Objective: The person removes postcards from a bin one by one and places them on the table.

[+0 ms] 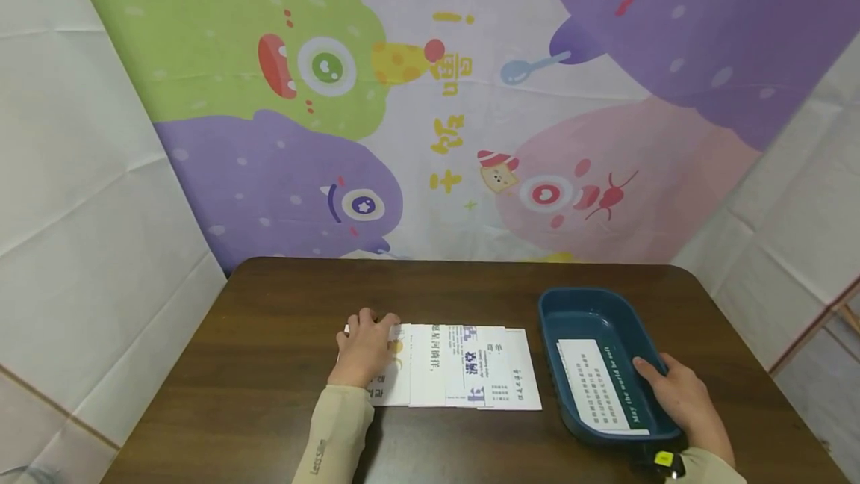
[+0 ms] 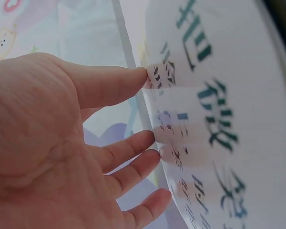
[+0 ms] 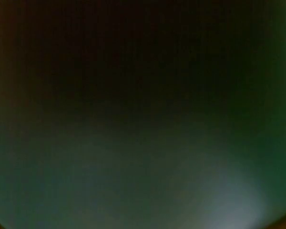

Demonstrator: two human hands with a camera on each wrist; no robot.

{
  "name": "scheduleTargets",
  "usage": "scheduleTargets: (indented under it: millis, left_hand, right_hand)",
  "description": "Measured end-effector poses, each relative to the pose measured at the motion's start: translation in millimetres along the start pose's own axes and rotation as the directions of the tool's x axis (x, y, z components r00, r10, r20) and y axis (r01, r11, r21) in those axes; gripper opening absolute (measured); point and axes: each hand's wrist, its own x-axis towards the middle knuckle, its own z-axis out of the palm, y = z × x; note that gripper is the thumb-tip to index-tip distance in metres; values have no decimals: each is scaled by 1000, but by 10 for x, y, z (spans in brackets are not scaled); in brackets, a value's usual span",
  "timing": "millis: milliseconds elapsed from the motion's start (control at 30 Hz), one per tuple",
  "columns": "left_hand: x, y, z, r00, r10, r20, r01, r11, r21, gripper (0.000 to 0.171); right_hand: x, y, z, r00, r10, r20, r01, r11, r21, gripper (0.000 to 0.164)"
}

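**A:** So the person's left hand (image 1: 363,349) sits on the leftmost sheet in the row of printed cards (image 1: 470,366) near the front edge of the counter (image 1: 269,334). In the wrist view the fingers (image 2: 128,155) are spread and fairly straight, tips on the edge of that sheet, which bows up. Looks more like pressing or peeling than a real grip.

**B:** Yeah, and those cards overlap like shingles. Guessing here, but if the fingers drag sideways the whole row could fan out or two sheets could come up together.

**A:** Right hand (image 1: 681,394) is over at the blue tray (image 1: 584,305) on the right side of the counter, fingers into its near corner, next to the card with the green stripe (image 1: 605,385) lying in it. The tray's close to the front edge, so a shove could slide it toward the person.

**B:** Is that hand pinching the card or the tray wall?

**A:** Can't tell. Fingertips are hidden by the rim, and the right wrist view is basically dark green murk. The text on the cards is too blurry to read up close too, and part of the leftmost sheet is covered by the hand.
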Motion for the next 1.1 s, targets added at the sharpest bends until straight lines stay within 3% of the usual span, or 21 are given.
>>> scheduleTargets:
  millis: [1100]
  left_hand:
    - [30,-12,-1,1000,-26,-9,26,1000,-2,36]
  right_hand:
    - [11,13,0,1000,-11,-3,11,1000,-4,95]
